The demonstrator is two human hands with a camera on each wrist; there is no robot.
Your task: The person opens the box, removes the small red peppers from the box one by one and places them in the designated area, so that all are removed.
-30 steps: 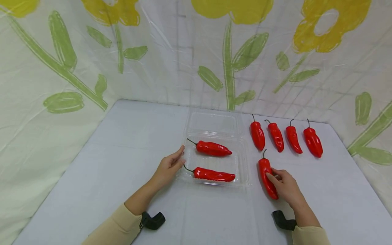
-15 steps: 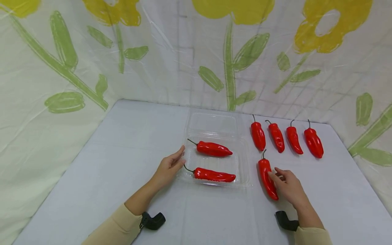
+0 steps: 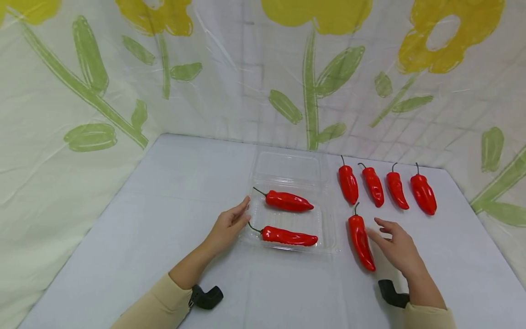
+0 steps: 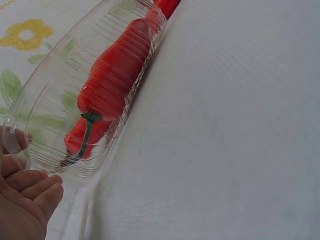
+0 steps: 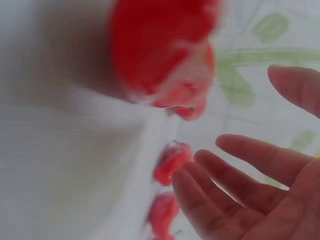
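Note:
My left hand [image 3: 228, 226] rests with its fingertips at the left edge of a clear plastic clamshell container [image 3: 324, 228]; in the left wrist view, the fingers [image 4: 42, 192] touch its corner. Inside the container lie two red peppers, a far one [image 3: 289, 201] and a near one [image 3: 289, 236], stems to the left. Right of it, another red pepper [image 3: 361, 242] lies on the table, stem pointing away. My right hand [image 3: 394, 244] hovers just right of this pepper, thumb and fingers spread, holding nothing. The right wrist view is blurred.
The container's lid [image 3: 287, 165] lies folded back towards the wall. Several more red peppers [image 3: 373, 187] form a row at the back right, stems away from me. A flower-printed sheet [image 3: 222, 91] rises behind the white table [image 3: 164, 183].
My right hand has let go of the nearest loose pepper and drawn a little to the right, its fingers spreading. That pepper and my left hand have stayed in place.

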